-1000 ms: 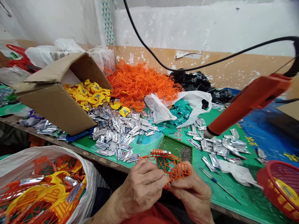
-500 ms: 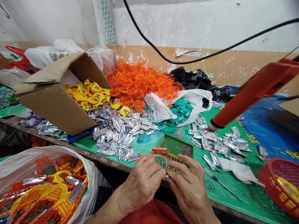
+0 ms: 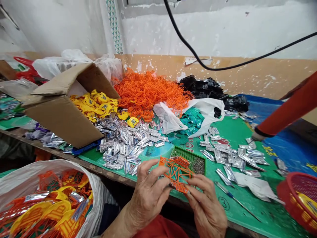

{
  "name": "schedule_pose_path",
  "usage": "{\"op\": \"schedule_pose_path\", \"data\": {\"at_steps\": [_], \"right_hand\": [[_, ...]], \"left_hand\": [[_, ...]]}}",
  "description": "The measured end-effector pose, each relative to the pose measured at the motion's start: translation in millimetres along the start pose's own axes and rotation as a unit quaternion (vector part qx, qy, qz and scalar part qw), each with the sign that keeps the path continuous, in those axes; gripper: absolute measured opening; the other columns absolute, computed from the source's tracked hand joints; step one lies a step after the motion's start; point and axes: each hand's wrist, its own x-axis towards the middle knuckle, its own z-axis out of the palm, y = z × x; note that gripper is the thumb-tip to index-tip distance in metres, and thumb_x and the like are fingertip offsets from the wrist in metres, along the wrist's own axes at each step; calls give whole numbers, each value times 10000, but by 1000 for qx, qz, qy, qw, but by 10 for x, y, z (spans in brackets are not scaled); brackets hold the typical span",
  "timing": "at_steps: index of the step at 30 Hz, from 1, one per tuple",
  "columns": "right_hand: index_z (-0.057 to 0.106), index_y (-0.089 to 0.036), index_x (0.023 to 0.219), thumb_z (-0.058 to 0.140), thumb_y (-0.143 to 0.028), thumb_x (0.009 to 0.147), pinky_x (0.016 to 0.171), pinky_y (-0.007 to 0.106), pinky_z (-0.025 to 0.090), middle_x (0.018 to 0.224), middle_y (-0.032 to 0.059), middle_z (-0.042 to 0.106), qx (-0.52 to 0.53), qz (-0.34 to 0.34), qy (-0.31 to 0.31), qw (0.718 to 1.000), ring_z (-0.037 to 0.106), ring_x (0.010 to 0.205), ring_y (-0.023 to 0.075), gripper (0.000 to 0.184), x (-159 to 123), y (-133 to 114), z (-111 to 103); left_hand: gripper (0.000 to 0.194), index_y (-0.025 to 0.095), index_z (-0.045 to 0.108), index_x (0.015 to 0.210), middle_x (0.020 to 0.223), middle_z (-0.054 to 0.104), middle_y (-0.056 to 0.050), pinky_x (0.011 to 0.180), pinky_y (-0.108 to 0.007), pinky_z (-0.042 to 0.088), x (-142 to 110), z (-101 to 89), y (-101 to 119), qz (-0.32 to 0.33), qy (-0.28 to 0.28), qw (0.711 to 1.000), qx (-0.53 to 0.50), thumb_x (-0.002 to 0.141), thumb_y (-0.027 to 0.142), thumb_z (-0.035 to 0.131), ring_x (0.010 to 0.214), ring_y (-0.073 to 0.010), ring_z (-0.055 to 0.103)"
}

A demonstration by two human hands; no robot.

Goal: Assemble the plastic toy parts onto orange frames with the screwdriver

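My left hand (image 3: 151,188) curls its fingers round the left end of an orange plastic lattice frame (image 3: 176,173), thumb at its near edge. On the frame's right end, my right hand (image 3: 206,201) pinches with thumb and fingertips. The frame is held level over the table's front edge, and fingers hide its two ends. Just behind it lies a shallow green tray (image 3: 182,152) with small metal screws (image 3: 198,164) in its right part. A screwdriver (image 3: 236,200) rests on the table beyond my right hand.
Silver pieces (image 3: 121,145) lie in heaps behind a white sack (image 3: 99,188) of orange and yellow parts. Further back are a cardboard box (image 3: 59,115), an orange frame pile (image 3: 151,89) and a white bag (image 3: 210,115). An orange power screwdriver (image 3: 284,109) hangs right, above a red basket (image 3: 292,195).
My hands have spread apart, showing more of the orange frame, which has tilted and turned. The hanging power screwdriver has shifted right in view, and the view itself has moved slightly.
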Motion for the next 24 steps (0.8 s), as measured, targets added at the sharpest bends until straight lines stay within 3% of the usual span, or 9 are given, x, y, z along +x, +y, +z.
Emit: {"op": "schedule_pose_path", "data": {"at_steps": [6,15,24], "right_hand": [[666,-221,1029,567,-95,876,785,385,543,926,68,708,-47,-56,-14,997,593,1020,230,221,-12,29,-20],[667,-217,1055,569,-139,881,754,367,563,916,71,733,-83,-79,-28,993,630,964,222,214,-23,38,-6],[667,-199,1037,562,-118,884,758,352,565,917,73,731,-45,-67,-29,996,626,950,212,202,-25,23,2]], "left_hand": [[203,177,593,913,973,698,-63,901,-413,501,6,22,-13,23,-4,999,-49,841,-3,532,1112,-243,521],[227,176,581,902,941,720,-61,935,-413,508,-2,-3,-69,32,-35,993,-108,813,-30,541,1125,-235,540],[215,175,544,879,804,713,-26,856,-358,481,22,22,-70,46,-43,989,-137,822,-32,520,755,-147,596]]}}
